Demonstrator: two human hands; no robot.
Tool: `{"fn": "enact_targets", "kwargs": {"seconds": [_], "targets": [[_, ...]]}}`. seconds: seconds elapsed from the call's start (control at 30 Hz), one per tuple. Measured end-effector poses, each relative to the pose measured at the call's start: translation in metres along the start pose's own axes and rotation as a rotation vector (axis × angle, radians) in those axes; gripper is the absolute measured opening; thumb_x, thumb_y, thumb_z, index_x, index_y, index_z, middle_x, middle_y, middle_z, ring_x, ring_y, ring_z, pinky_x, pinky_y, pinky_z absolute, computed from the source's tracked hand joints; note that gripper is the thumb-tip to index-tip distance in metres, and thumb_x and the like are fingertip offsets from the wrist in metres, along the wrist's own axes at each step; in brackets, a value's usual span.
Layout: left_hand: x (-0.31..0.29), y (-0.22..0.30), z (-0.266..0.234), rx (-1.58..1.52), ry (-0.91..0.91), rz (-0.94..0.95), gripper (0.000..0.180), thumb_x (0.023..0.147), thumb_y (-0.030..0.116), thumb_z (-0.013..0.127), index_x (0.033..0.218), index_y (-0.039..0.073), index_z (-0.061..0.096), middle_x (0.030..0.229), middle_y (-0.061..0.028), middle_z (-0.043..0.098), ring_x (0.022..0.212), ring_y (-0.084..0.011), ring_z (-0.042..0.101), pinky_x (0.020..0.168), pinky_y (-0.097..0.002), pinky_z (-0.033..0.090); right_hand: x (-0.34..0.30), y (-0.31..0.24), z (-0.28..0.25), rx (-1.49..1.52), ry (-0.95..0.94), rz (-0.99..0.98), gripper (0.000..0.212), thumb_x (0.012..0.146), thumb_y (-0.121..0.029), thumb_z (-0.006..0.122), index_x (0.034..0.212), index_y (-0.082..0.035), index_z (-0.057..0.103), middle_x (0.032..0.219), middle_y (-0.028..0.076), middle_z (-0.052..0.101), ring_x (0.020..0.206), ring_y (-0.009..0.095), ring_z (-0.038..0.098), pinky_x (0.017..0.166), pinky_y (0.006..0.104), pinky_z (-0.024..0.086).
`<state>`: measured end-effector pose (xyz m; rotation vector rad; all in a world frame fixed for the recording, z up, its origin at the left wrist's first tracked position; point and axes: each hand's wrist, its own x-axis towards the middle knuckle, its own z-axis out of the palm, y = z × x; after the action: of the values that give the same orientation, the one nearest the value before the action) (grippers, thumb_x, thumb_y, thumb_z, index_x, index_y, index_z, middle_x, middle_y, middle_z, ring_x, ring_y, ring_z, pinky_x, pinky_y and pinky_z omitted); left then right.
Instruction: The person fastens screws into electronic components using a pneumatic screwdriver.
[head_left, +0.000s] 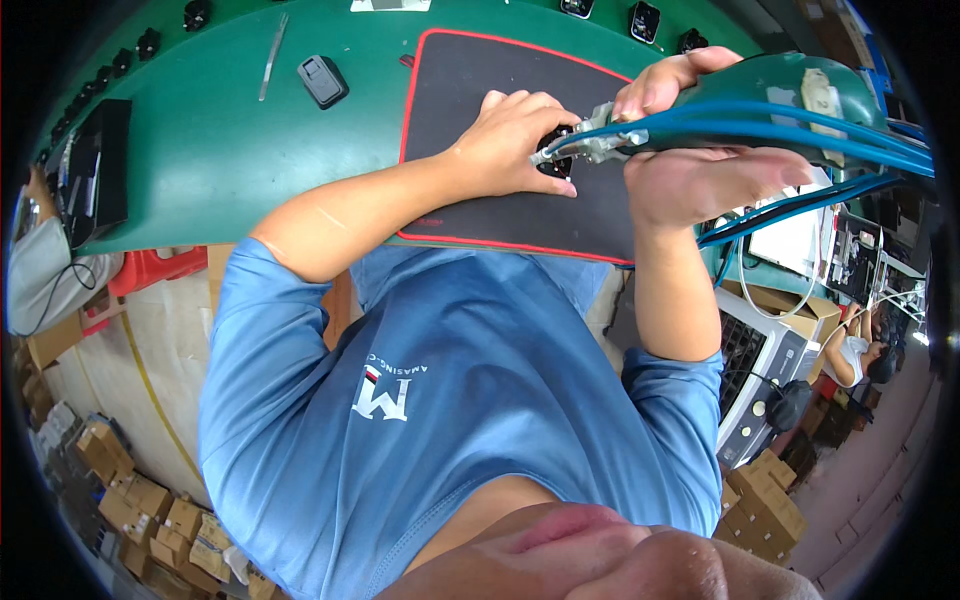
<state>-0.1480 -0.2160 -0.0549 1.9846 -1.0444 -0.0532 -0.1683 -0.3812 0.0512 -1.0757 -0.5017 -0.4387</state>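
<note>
On the black mat with red edges point(480, 75), my left hand point(500, 145) has its fingers curled round a small black part point(556, 168), mostly covered by the fingers and the tool tip. My right hand point(685, 185) grips a thick green hand-held power tool point(765, 85), lying sideways with blue hoses along it. The tool's clear and metal nose point(600, 140) points left and reaches the black part between my left thumb and fingers. Whether the tip presses into the part, I cannot tell.
A small dark grey case point(323, 81) and a thin clear strip point(272, 58) lie on the green table point(220, 150) at left. Several black watch-like devices line the far edge. Blue hoses point(860, 150) run off right. A white machine point(760, 370) stands beside my right elbow.
</note>
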Motion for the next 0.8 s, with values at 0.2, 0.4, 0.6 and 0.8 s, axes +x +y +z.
{"fn": "enact_targets", "kwargs": {"seconds": [0.2,0.4,0.6,0.8], "targets": [[-0.002,-0.004,0.001,0.010,-0.069,-0.012,0.081,0.073,0.053,0.086,0.133,0.007,0.057,0.120,-0.0100,0.061,0.112,-0.0311,0.056,0.097,-0.0452,0.037,0.028,-0.044,0.015,0.037,0.059,0.122,0.114,0.078,-0.099,0.038,0.131,0.001,0.053,0.082,0.009,0.057,0.070,0.020,0.053,0.062,0.0336,0.047],[-0.028,0.005,-0.140,0.288,-0.019,-0.051,0.066,0.074,0.027,0.085,0.132,0.008,0.059,0.123,-0.0116,0.060,0.115,-0.0306,0.059,0.098,-0.0448,0.045,0.055,-0.130,-0.016,-0.171,-0.003,-0.055,0.110,0.080,-0.095,0.042,0.130,0.002,0.054,0.080,0.006,0.055,0.068,0.017,0.051,0.060,0.0318,0.044],[-0.063,-0.180,-0.304,0.824,0.193,-0.501,0.071,0.073,0.025,0.085,0.137,0.014,0.055,0.132,-0.0093,0.060,0.125,-0.0324,0.058,0.103,-0.0548,0.042,-0.002,-0.086,-0.016,-0.418,0.261,0.067,0.101,0.090,-0.089,0.034,0.126,0.003,0.055,0.070,0.007,0.053,0.054,0.014,0.051,0.049,0.0252,0.044],[-0.049,-0.240,-0.328,1.021,0.077,-0.786,0.086,0.075,0.018,0.087,0.150,0.022,0.046,0.152,-0.0028,0.049,0.142,-0.0283,0.044,0.111,-0.0590,0.034,-0.019,-0.091,-0.027,-0.463,0.305,0.016,0.099,0.091,-0.088,0.031,0.123,0.004,0.055,0.070,0.007,0.052,0.054,0.014,0.050,0.050,0.0255,0.045]]}}
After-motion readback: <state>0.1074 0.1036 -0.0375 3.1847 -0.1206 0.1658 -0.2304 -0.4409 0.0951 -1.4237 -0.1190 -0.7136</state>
